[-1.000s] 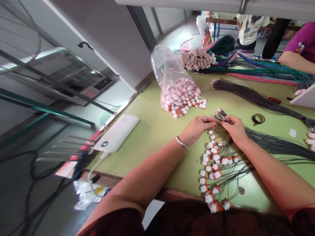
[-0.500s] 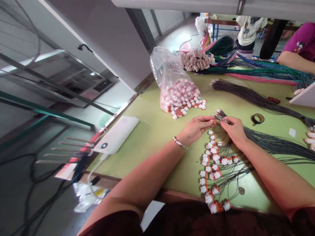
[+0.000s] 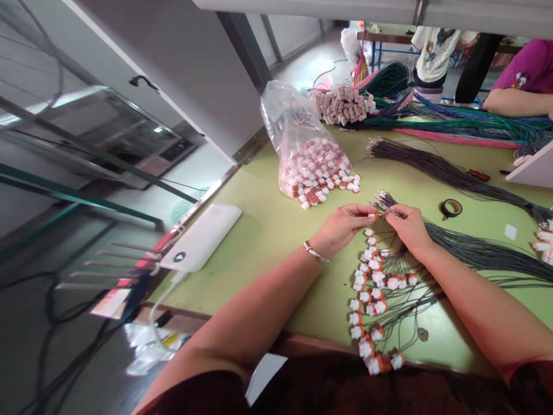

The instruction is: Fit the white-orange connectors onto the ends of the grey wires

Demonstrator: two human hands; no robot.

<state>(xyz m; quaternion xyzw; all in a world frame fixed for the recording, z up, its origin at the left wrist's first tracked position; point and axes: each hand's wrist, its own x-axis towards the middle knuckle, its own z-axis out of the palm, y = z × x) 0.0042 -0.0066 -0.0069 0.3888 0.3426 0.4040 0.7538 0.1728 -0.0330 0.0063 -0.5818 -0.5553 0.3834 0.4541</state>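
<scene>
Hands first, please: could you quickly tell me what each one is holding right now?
Left hand: pinching a small connector.
Right hand: closed on a wire bundle.

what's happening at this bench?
A person is fitting wires to small connectors. The left hand pinches an orange-and-white connector; the right hand holds a bundle of dark wires with its ends at that connector. Finished wired connectors lie in a row on the green table, below an open bag of loose connectors.

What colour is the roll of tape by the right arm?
Black roll of tape, lying flat on the green table; head view.
</scene>
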